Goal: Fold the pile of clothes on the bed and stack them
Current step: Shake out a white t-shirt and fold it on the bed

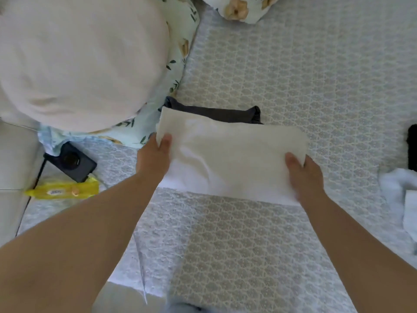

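Note:
A folded white garment (pixel 228 154) lies across the middle of the patterned bed cover (pixel 304 75). My left hand (pixel 155 154) grips its left end, thumb on top and fingers underneath. My right hand (pixel 304 175) grips its right end the same way. The garment's far edge overlaps a folded dark grey garment (pixel 216 114), which shows just behind it. A crumpled pale blue and white piece of clothing (pixel 401 195) lies at the right edge of the bed.
A large white pillow (pixel 74 62) on a floral pillow (pixel 180 41) fills the upper left. A dark camera-like device (pixel 72 162) with a cable and a yellow wipes packet (pixel 63 190) lie at the left. A black object (pixel 412 147) sits at the right edge.

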